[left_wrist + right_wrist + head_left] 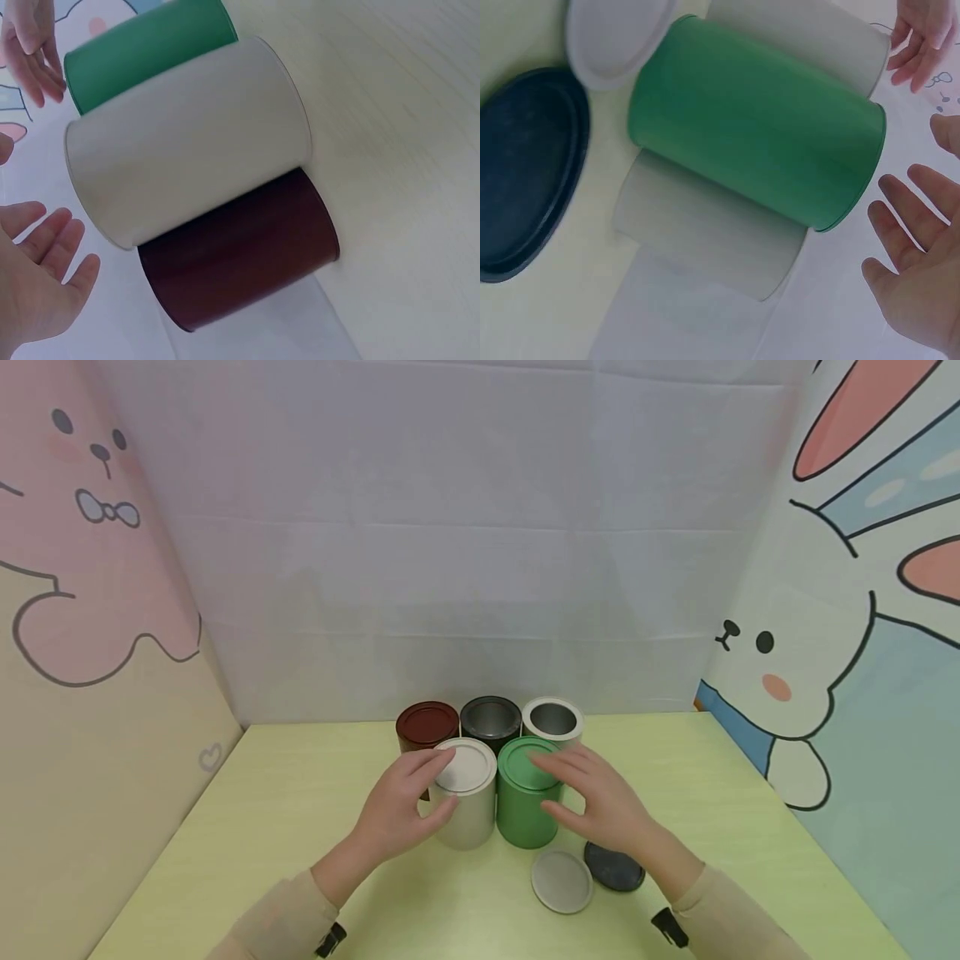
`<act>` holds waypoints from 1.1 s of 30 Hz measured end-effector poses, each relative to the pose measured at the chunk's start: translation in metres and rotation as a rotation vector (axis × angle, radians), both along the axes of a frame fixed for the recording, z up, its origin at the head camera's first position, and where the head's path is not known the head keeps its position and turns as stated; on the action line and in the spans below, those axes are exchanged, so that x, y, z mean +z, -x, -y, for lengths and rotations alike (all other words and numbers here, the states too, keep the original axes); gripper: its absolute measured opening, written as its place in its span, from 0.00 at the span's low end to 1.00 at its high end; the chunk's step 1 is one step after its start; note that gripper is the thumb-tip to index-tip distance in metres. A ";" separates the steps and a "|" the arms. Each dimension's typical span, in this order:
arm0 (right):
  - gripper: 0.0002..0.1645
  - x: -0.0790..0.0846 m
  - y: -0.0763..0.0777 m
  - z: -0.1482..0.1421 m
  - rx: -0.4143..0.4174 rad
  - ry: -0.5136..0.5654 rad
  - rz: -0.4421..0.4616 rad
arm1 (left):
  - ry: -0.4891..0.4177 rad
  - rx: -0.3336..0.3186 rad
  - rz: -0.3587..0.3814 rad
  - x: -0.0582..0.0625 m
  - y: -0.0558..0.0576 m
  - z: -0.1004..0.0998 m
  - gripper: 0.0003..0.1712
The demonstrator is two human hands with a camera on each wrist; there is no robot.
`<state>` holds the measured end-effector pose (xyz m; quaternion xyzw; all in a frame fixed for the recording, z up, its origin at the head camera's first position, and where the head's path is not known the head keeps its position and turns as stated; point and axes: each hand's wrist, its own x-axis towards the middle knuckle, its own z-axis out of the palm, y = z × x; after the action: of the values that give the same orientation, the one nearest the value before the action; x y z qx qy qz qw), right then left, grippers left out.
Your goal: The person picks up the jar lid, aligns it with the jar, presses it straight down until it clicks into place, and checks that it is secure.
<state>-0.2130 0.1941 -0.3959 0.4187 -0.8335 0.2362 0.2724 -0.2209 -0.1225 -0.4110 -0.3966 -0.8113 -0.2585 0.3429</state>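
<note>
Two lidded tins stand side by side in front, a white tin (467, 820) and a green tin (528, 818). My left hand (399, 803) hovers at the white tin's left side, thumb and fingers spread. In the left wrist view its fingertips (88, 271) are apart from the tin's top end. On the other side, my right hand (600, 795) is held beside the green tin, its fingers overlapping the lid in the head view. The right wrist view shows those fingers (905, 238) loosely spread with a gap to the tin. Neither hand holds anything.
Behind stand a lidded dark red tin (427, 724), an uncovered black tin (491, 720) and an uncovered white tin (579, 722). A pale grey lid (562, 882) and a black lid (614, 868) lie at front right on the yellow table (300, 827). A white cloth wall (465, 577) closes the back.
</note>
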 end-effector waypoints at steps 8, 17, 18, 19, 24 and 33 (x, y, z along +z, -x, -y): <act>0.30 -0.008 -0.012 -0.023 -0.020 0.024 0.021 | 0.025 -0.044 0.042 0.001 -0.013 -0.016 0.33; 0.33 -0.021 -0.021 -0.044 -0.046 0.022 0.032 | 0.028 -0.086 0.034 -0.004 -0.028 -0.034 0.38; 0.33 -0.023 -0.022 -0.045 -0.051 0.021 0.038 | 0.028 -0.095 0.029 -0.005 -0.030 -0.036 0.38; 0.34 -0.024 -0.023 -0.047 -0.054 0.020 0.043 | 0.029 -0.104 0.025 -0.006 -0.031 -0.038 0.39; 0.35 -0.032 -0.027 -0.056 -0.068 0.017 0.067 | 0.040 -0.147 0.019 -0.011 -0.042 -0.048 0.39; 0.38 -0.056 -0.031 -0.071 -0.078 -0.061 0.103 | 0.090 -0.184 -0.011 -0.025 -0.053 -0.062 0.40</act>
<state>-0.1818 0.2648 -0.4519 0.3813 -0.8688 0.2212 0.2255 -0.1676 -0.0610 -0.4359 -0.4858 -0.7805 -0.2499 0.3038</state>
